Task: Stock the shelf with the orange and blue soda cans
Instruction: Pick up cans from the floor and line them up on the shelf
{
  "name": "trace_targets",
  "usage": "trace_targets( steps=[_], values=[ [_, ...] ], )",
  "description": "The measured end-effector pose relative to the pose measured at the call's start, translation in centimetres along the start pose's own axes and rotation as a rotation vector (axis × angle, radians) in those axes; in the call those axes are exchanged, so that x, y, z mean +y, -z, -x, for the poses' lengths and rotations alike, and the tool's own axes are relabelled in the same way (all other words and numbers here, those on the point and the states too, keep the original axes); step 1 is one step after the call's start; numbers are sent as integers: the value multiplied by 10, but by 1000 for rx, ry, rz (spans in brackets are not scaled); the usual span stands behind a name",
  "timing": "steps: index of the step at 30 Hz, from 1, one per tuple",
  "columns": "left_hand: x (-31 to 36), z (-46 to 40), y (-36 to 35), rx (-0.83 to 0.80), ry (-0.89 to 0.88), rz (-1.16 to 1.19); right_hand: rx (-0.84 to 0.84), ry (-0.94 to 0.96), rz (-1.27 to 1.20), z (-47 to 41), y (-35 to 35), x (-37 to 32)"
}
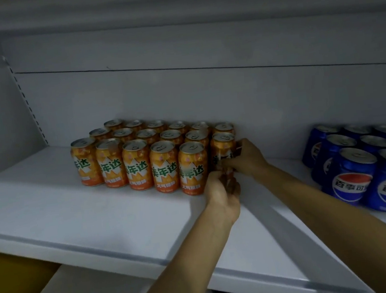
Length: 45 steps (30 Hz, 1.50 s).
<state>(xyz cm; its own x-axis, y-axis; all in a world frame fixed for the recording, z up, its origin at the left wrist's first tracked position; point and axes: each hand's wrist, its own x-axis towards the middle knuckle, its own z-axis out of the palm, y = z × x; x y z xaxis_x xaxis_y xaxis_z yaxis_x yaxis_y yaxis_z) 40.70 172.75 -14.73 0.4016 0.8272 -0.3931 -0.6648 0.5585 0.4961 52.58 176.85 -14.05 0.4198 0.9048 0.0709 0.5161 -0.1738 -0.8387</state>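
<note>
On the white metal shelf [49, 212], upright orange soda cans with green lettering [137, 158] stand in three tight rows toward the far wall. Both hands meet at the rightmost orange can [222, 150] of that block: the right hand [246, 156] curls round its right side, the left hand [221, 191] grips its lower near part. Well to the right stands a cluster of blue cola cans [369, 161], apart from the orange block

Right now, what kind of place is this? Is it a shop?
Probably a shop, or a mock-up of one. A white shelf holds neat rows of orange cans and, farther right, blue cans, all labels facing out. Both hands, left and right, are on the end orange can.
</note>
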Motion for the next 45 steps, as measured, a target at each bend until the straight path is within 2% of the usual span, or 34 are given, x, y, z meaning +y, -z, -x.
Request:
trace_targets(
  steps=[7,9,11,14,16,18,19,21,27,32,36,40,45],
  values=[
    [5,-2,7,-34,73,-37,44,-71,82,3,-5,-4],
    [4,1,7,-77,91,-136,23,-101,159,17,-2,-15],
    [3,-3,7,-158,59,-386,7,-108,323,30,8,-23],
    [-3,-9,3,-376,-196,-1146,52,-111,670,62,46,-34],
    [-9,-9,-5,-518,-464,-1633,123,-166,871,91,81,-39],
    [-19,3,-21,-620,-793,-1944,172,-245,1015,127,117,-39],
    [-25,13,-32,-668,-931,-2014,188,-296,1056,147,135,-36],
    [-43,36,-55,-757,-1091,-2061,232,-399,1101,187,167,-26],
    [-140,120,-100,-1102,-1288,-2059,324,-666,1040,319,245,20],
    [-268,204,-94,-1412,-1191,-1940,384,-844,1021,458,297,83],
    [-374,247,-41,-1595,-1107,-2020,337,-1009,928,562,301,161],
    [-446,257,30,-1667,-883,-2197,231,-1119,772,632,283,241],
    [-492,247,91,-1649,-614,-2356,78,-1179,635,655,260,323]
  ],
)
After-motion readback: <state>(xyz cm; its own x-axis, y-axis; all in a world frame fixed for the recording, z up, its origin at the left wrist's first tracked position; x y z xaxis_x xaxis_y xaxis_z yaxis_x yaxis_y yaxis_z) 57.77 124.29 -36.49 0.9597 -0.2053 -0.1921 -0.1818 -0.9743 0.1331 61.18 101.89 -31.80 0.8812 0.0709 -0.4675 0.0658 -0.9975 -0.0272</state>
